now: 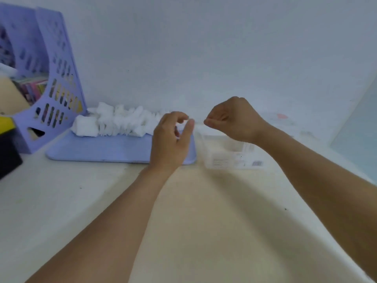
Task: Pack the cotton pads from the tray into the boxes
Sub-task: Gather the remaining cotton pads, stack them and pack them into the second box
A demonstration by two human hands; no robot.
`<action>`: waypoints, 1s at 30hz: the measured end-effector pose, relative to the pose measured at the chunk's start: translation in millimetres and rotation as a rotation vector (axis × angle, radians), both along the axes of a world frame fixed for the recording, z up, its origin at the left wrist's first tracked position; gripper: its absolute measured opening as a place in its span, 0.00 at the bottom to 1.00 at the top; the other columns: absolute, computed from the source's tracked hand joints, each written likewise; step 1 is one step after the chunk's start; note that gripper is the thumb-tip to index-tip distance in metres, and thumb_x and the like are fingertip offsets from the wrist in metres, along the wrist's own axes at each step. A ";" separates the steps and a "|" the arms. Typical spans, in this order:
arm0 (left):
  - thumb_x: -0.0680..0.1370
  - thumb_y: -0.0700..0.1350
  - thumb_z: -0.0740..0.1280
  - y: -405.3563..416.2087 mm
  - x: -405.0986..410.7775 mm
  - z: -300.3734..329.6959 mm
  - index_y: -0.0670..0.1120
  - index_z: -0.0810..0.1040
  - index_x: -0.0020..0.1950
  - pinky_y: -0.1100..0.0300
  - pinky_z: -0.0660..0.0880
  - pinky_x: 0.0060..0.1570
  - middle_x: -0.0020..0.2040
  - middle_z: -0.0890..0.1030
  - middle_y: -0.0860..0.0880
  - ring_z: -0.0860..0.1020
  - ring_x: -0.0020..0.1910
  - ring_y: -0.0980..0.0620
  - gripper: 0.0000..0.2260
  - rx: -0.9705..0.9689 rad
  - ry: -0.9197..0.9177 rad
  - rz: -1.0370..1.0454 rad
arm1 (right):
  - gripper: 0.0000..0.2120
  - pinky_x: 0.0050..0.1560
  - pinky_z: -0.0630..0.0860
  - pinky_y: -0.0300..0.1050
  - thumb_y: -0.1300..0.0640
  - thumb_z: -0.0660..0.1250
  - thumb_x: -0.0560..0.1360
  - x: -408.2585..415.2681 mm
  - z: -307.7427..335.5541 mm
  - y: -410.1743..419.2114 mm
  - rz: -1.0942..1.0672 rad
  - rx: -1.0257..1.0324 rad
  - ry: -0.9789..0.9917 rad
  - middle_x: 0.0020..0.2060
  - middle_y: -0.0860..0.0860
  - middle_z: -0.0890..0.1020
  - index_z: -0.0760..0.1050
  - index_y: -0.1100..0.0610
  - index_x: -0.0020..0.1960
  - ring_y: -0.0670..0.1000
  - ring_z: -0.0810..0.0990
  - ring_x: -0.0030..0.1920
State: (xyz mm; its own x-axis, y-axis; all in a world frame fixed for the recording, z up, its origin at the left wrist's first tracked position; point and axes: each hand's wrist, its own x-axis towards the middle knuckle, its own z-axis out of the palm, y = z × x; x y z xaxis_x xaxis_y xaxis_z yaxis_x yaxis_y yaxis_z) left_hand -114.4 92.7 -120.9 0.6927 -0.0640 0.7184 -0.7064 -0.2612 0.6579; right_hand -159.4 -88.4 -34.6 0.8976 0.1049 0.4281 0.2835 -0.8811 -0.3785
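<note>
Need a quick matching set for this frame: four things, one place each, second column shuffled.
Things:
1. cotton pads
2. clear box
3. file rack
4. left hand

Places:
A. at the table's far left, against the wall
B. right of the tray
C. over the tray's right end
D. piled along the tray's far edge

Pairs: 1-D, 2-B, 3-A, 4-C

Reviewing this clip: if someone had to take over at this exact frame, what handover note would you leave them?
Left hand: above the tray's right end, fingers curled, nothing clearly held.
Right hand: above the clear box, fingers curled; any grip is too blurred to tell.
Cotton pads: heaped along the far edge of the blue tray.
Clear box: right of the tray, contents unclear.
Done: cannot tell. Left: move the heap into boxes.
</note>
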 end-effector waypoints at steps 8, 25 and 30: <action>0.76 0.33 0.60 78.2 45.6 -12.4 0.44 0.76 0.67 0.60 0.68 0.52 0.64 0.79 0.45 0.77 0.61 0.44 0.20 0.026 0.530 0.367 | 0.34 0.55 0.76 0.47 0.49 0.80 0.68 85.0 -46.6 100.4 -0.175 0.175 0.278 0.58 0.56 0.80 0.71 0.59 0.67 0.57 0.79 0.58; 0.76 0.39 0.63 69.8 48.5 -16.4 0.49 0.75 0.63 0.57 0.70 0.47 0.60 0.77 0.52 0.76 0.55 0.51 0.16 -0.049 0.540 0.367 | 0.10 0.36 0.68 0.43 0.61 0.73 0.71 138.7 -84.5 105.1 -0.252 0.251 0.216 0.34 0.55 0.73 0.77 0.68 0.45 0.55 0.72 0.33; 0.74 0.52 0.75 66.2 44.6 -1.0 0.51 0.74 0.64 0.64 0.74 0.48 0.58 0.78 0.55 0.79 0.56 0.56 0.21 -0.339 0.672 0.083 | 0.09 0.33 0.68 0.40 0.59 0.76 0.73 102.4 -70.3 108.0 -0.067 0.440 -0.021 0.30 0.49 0.75 0.78 0.60 0.39 0.48 0.71 0.30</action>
